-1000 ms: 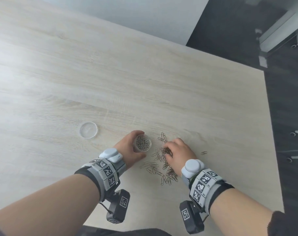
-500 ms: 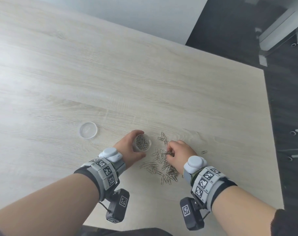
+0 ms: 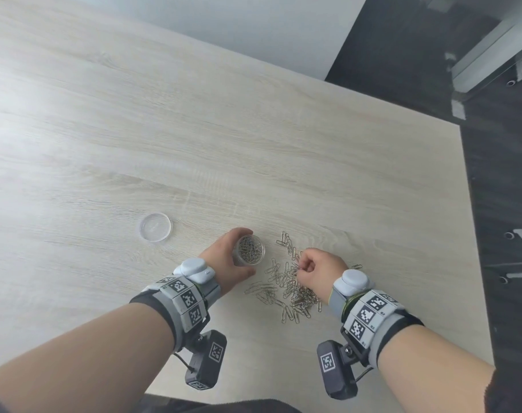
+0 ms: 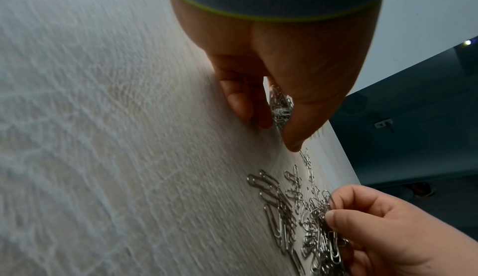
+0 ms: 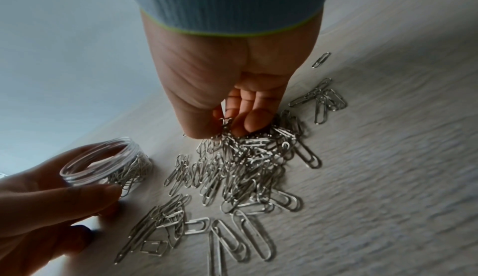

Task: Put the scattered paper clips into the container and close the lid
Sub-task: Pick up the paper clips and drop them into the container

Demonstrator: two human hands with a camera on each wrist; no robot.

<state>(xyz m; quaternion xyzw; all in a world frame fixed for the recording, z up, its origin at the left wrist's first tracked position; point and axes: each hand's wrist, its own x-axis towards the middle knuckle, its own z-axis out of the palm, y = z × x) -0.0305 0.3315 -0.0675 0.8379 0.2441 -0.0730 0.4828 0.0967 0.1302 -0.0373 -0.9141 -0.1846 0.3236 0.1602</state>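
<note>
A small clear round container (image 3: pixel 250 250) (image 5: pixel 108 162), partly filled with silver paper clips, stands on the pale wood table (image 3: pixel 164 129). My left hand (image 3: pixel 228 260) (image 4: pixel 274 96) grips it around the side. Just to its right lies a loose pile of paper clips (image 3: pixel 289 287) (image 5: pixel 240 170) (image 4: pixel 297 215). My right hand (image 3: pixel 313 265) (image 5: pixel 227 125) pinches a bunch of clips at the top of the pile with fingers curled. The clear round lid (image 3: pixel 155 227) lies flat on the table, to the left of the container.
One stray clip (image 3: pixel 356 267) lies right of my right hand, and a short row of clips (image 3: pixel 286 241) sits beyond the pile. The table's right edge (image 3: pixel 474 263) drops to a dark floor. A pale wall runs behind the table.
My right hand has curled its fingers over the pile and gathered a bunch of clips, lifting slightly. The left hand and container have stayed in place.
</note>
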